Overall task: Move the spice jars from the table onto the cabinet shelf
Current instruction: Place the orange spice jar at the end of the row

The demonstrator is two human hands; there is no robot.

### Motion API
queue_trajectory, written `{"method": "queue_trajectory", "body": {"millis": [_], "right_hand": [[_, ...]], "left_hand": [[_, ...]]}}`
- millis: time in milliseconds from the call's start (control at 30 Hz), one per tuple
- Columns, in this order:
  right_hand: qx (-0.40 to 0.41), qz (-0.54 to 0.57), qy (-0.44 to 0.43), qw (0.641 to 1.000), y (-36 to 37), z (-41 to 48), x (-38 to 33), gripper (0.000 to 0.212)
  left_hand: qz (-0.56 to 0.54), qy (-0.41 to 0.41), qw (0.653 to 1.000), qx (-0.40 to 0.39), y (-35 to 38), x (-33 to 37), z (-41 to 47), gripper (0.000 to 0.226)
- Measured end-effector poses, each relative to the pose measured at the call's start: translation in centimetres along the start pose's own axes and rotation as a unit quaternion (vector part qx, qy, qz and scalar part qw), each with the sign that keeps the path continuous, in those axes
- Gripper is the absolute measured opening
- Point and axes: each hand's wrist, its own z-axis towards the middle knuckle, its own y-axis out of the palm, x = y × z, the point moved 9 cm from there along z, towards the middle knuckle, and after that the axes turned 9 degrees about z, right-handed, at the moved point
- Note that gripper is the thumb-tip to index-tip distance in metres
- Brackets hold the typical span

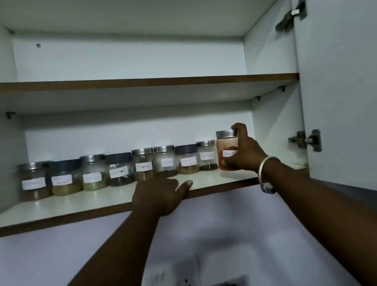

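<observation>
Several labelled spice jars [120, 169] stand in a row along the back of the lower cabinet shelf [77, 204]. At the right end of the row my right hand [245, 152] grips a taller jar of orange-red powder [226, 149], fingers over its metal lid and thumb near its base. The jar stands on or just above the shelf; I cannot tell which. My left hand [162, 194] rests on the shelf's front edge below the middle jars, fingers loosely curled, thumb stretched right, holding nothing.
The upper shelf [130, 81] holds nothing visible. The cabinet door [348, 79] stands open at the right with two hinges. Below the cabinet a wall carries a switch and sockets [174, 284], above a dark object at the bottom edge.
</observation>
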Motion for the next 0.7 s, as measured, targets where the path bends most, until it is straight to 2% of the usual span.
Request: {"method": "queue_trajectory", "body": {"millis": [133,300,500,600,667,700], "right_hand": [[-0.037,-0.042,0.062,0.997,1.7,5.1,5.0,0.096],[-0.040,-0.052,0.105,0.992,3.7,8.4,8.2,0.098],[-0.082,-0.015,0.155,0.984,6.0,10.4,10.8,0.104],[-0.073,0.032,0.183,0.980,6.6,10.7,11.4,0.103],[-0.076,0.016,0.188,0.979,6.7,11.1,11.7,0.108],[-0.070,0.042,0.203,0.976,6.8,10.9,11.7,0.097]], "left_hand": [[-0.011,0.001,1.000,0.017,1.0,-0.6,1.1,0.090],[0.006,0.004,0.998,0.057,0.7,-0.5,1.1,0.086],[0.008,0.008,0.997,0.078,0.8,-0.6,1.2,0.087],[0.017,0.011,0.997,0.080,0.9,-0.5,1.2,0.087],[0.021,0.011,0.996,0.087,0.9,-0.4,1.2,0.089],[0.021,0.010,0.995,0.092,0.9,-0.4,1.2,0.090]]}}
